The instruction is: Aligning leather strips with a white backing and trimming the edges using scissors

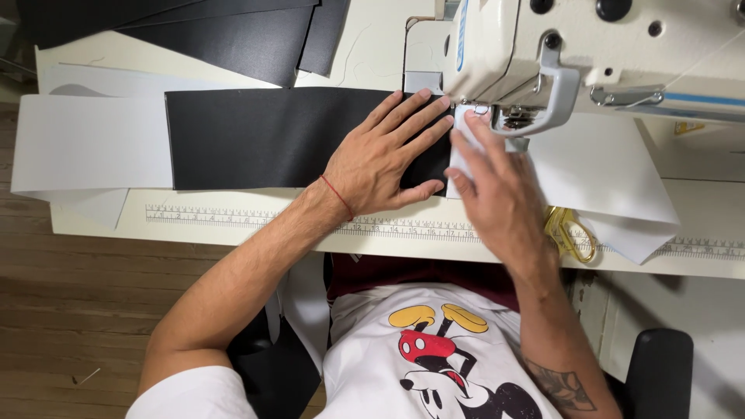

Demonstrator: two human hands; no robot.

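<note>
Head view: a long black fabric strip (264, 136) lay flat on the pale surface (256, 225), its long axis running left to right, parallel to the front edge. The left hand (384, 159) pressed flat, fingers spread, on the strip's right end. The right hand (497, 194), blurred and open, touched white fabric (597, 167) beside the sewing machine (590, 46) presser foot, nearest the needle. Yellow-handled scissors (570, 233) lay by the front edge.
</note>
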